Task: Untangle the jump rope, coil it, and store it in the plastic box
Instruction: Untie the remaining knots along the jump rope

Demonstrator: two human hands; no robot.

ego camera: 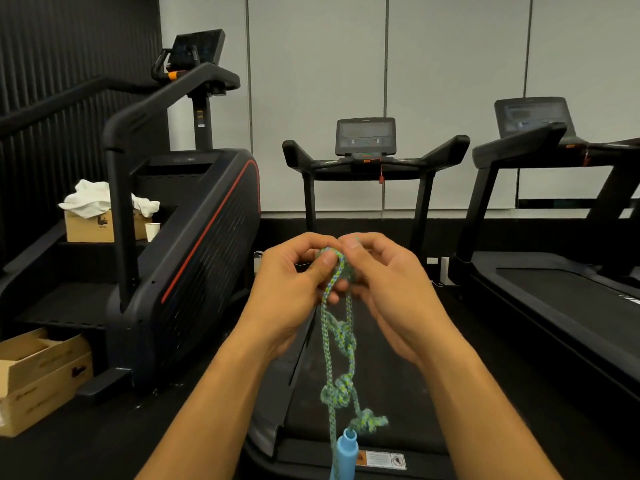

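Note:
A green and blue braided jump rope (341,344) hangs from both my hands in the middle of the view, with several knots along it. Its blue handle (344,452) dangles at the bottom edge. My left hand (294,289) pinches the rope's top between thumb and forefinger. My right hand (384,289) grips the same top knot from the other side, fingertips touching the left hand's. No plastic box is in view.
A black stair climber (180,237) stands at left with a cardboard box, white cloth (93,199) and paper cup on its steps. Open cardboard boxes (38,372) sit on the floor at lower left. One treadmill (370,161) is straight ahead, another (554,271) at right.

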